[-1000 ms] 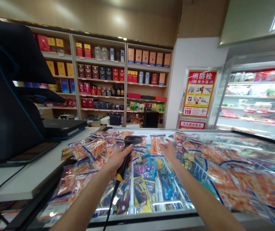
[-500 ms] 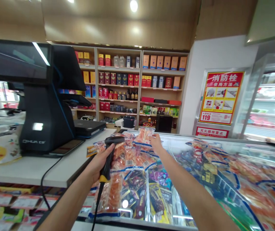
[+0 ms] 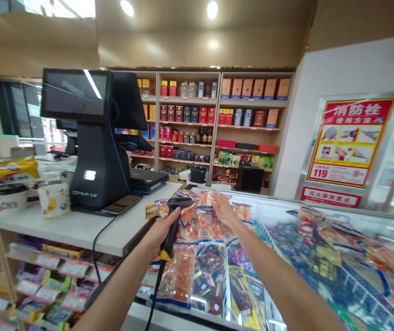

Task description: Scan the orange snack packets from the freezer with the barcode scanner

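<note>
My left hand is wrapped round the handle of a black and yellow barcode scanner, whose cable hangs down toward me. My right hand lies over the far part of a pile of clear, blue-edged snack packets, fingers stretched out. Its fingertips touch a packet of orange-pink food. Just below the scanner's head, another packet shows a barcode. Nearer to me, a long packet rests on the freezer's glass top.
The glass-topped freezer holds wrapped ice creams; more packets lie to the right. On the left, a white counter bears a cash register, a cup and a pouch. Shelves of boxes stand behind.
My right hand has lowered the packet it pinched onto the pile, and its fingers have spread over it. The scanner stays in my left hand. The view has turned left.
</note>
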Demonstrator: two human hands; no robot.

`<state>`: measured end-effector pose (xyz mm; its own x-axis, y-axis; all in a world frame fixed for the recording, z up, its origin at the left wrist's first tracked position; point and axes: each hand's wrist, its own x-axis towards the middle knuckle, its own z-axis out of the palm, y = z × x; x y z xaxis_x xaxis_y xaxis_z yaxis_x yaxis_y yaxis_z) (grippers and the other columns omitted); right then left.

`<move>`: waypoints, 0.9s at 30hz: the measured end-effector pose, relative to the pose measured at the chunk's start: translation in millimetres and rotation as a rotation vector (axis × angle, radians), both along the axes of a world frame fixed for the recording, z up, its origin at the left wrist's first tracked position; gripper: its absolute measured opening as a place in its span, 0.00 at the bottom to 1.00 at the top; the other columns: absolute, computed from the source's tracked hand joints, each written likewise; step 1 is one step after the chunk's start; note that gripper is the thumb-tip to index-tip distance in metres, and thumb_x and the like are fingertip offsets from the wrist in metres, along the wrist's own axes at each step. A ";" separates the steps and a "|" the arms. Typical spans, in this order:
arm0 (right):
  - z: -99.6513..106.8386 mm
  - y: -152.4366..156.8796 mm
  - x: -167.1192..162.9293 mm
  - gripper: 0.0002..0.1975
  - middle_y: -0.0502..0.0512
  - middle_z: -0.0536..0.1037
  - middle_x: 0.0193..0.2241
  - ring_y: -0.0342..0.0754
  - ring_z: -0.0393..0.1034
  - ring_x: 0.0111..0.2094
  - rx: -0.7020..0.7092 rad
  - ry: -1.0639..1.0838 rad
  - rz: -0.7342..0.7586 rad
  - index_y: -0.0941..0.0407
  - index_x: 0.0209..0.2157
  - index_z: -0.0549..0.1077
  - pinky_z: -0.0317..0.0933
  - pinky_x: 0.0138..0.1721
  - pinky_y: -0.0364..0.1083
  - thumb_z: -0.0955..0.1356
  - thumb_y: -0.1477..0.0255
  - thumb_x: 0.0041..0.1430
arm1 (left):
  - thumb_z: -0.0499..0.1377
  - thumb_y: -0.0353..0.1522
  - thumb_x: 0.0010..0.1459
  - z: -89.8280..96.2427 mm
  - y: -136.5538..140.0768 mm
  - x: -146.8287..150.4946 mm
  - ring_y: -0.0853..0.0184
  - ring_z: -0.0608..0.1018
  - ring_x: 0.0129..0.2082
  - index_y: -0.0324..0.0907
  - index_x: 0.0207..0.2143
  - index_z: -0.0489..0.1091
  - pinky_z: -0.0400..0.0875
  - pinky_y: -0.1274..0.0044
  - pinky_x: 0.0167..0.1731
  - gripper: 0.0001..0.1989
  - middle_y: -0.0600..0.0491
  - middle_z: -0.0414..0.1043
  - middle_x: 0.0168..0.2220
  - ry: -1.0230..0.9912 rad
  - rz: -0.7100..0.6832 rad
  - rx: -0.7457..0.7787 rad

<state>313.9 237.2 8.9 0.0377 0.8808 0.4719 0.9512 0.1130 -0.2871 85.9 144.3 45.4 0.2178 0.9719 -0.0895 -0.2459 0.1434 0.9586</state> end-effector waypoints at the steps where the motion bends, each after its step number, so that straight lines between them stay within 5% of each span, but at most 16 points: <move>1: 1.4 -5.5 6.9 0.22 0.57 0.57 0.54 0.49 0.45 0.56 0.008 0.025 -0.018 0.55 0.53 0.56 0.45 0.52 0.50 0.54 0.67 0.57 | 0.57 0.44 0.44 1.4 -1.8 3.6 0.76 0.65 0.11 0.39 0.25 0.62 0.57 0.85 0.11 0.17 0.58 0.63 0.15 0.006 -0.013 0.005; 6: -1.2 -66.1 74.6 0.24 0.60 0.51 0.56 0.51 0.46 0.56 0.012 0.103 -0.242 0.54 0.54 0.55 0.48 0.50 0.52 0.55 0.63 0.56 | 0.56 0.43 0.46 7.7 -14.6 33.4 0.77 0.65 0.12 0.38 0.24 0.61 0.58 0.86 0.10 0.15 0.57 0.64 0.16 0.035 -0.141 0.030; 16: -27.5 -274.4 217.8 0.25 0.58 0.49 0.56 0.56 0.41 0.56 0.057 -0.204 -0.797 0.52 0.53 0.56 0.43 0.50 0.59 0.57 0.61 0.53 | 0.56 0.40 0.47 -1.4 -35.7 133.6 0.75 0.66 0.12 0.39 0.26 0.63 0.61 0.84 0.10 0.13 0.56 0.65 0.16 0.074 -0.401 -0.026; 20: -37.6 -343.3 263.2 0.29 0.57 0.48 0.57 0.60 0.39 0.56 0.018 -0.158 -1.083 0.50 0.53 0.55 0.41 0.49 0.63 0.57 0.54 0.50 | 0.57 0.41 0.45 -6.1 -45.5 158.2 0.75 0.66 0.12 0.39 0.26 0.63 0.60 0.85 0.11 0.13 0.56 0.65 0.16 0.086 -0.471 -0.027; 23: -52.5 -365.3 283.8 0.33 0.60 0.46 0.57 0.62 0.41 0.55 -0.109 0.005 -1.168 0.49 0.53 0.55 0.44 0.46 0.64 0.57 0.50 0.47 | 0.57 0.41 0.46 -8.0 -48.6 170.6 0.76 0.66 0.12 0.38 0.26 0.64 0.60 0.85 0.11 0.13 0.55 0.66 0.16 0.104 -0.502 -0.042; 27: -66.7 -336.0 280.1 0.34 0.61 0.42 0.58 0.62 0.41 0.55 -0.148 0.122 -1.116 0.48 0.55 0.51 0.45 0.45 0.64 0.55 0.48 0.47 | 0.57 0.41 0.46 -9.6 -48.7 182.7 0.76 0.66 0.12 0.38 0.24 0.63 0.60 0.85 0.11 0.14 0.55 0.66 0.16 0.116 -0.519 -0.042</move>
<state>594.0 -98.8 -57.9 0.8762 0.3731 0.3051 0.4641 -0.8239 -0.3253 268.6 95.6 35.7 0.6556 0.7339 -0.1778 -0.0251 0.2565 0.9662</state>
